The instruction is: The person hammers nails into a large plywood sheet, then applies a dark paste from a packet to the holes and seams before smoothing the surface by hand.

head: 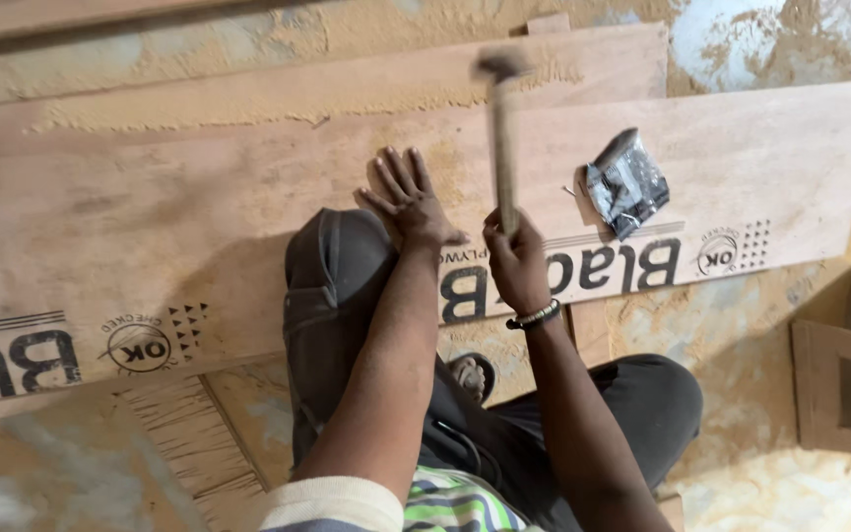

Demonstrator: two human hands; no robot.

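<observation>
The right hand (516,258) is closed tight around the wooden handle of a hammer (502,138). The hammer stands almost straight up. Its metal head is at the top and looks blurry. The hammer is over the middle of a long plywood sheet (199,227), near the sheet's far edge.

The left hand (408,200) lies flat on the same plywood sheet with its fingers spread apart. It holds nothing. It is just beside the right hand, a little to the left of the hammer handle. The person's knee (332,266), in dark trousers, rests on the sheet right under this hand.

There is a dark band (534,315) around the right wrist.

A small shiny plastic bag (625,184) lies on the plywood sheet, to the right of the hammer and toward the sheet's right end. It touches neither hand. I cannot tell what is inside it.

More boards (347,84) lie past the far edge of the sheet, dusted with sawdust. The floor (790,483) has sawdust on it too. A wooden frame (844,379) sits on the floor near the right edge of the view.
</observation>
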